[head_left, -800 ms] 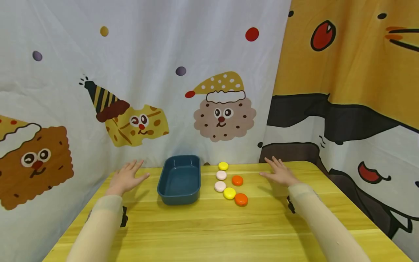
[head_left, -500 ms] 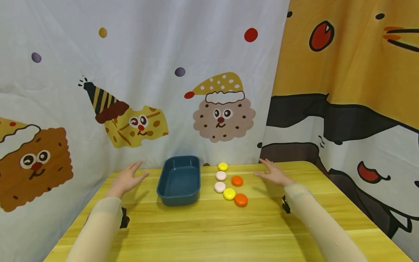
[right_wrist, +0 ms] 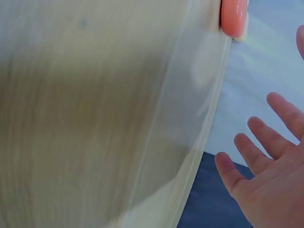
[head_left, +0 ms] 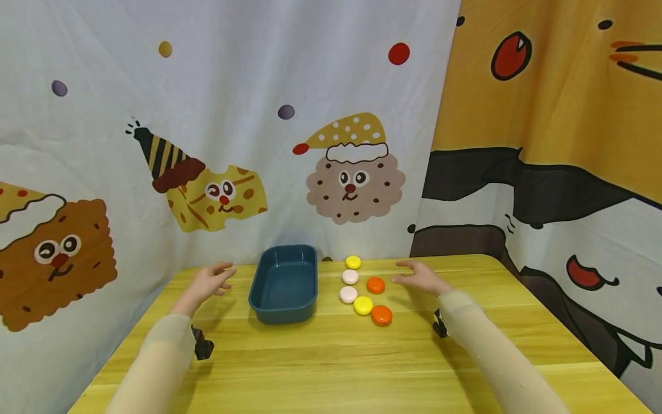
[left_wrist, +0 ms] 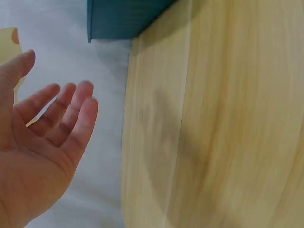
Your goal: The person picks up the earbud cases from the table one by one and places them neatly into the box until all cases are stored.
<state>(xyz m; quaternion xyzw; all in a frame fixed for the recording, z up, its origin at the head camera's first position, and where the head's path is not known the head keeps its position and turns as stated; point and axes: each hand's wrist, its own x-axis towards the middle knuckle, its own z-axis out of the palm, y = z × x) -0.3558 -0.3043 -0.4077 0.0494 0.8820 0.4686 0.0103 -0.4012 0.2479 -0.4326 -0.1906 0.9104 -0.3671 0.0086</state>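
Note:
My left hand [head_left: 208, 282] hovers over the table to the left of a dark teal rectangular dish [head_left: 283, 315], fingers relaxed and a little bent, holding nothing. In the left wrist view its palm [left_wrist: 35, 166] shows bare, with the dish [left_wrist: 126, 19] at the top. My right hand [head_left: 423, 278] hangs in the air just right of the farther orange disc [head_left: 375, 285], fingers spread and holding nothing. Beside that disc lie two pale pink discs [head_left: 348, 295], two yellow discs [head_left: 363, 305] and a nearer orange disc [head_left: 381, 315], all round and glossy. An orange disc [right_wrist: 233, 18] tops the right wrist view.
The light wooden table [head_left: 310, 374] has its far edge against a white curtain [head_left: 233, 69] printed with cartoon snacks. A yellow, black and white curtain [head_left: 558, 115] hangs along the right side. Dark wrist cameras [head_left: 203, 345] sit under both sleeves.
My right hand has moved left, closer to the discs. The fingers of my left hand have bent somewhat and the hand has turned. The dish and discs have stayed put.

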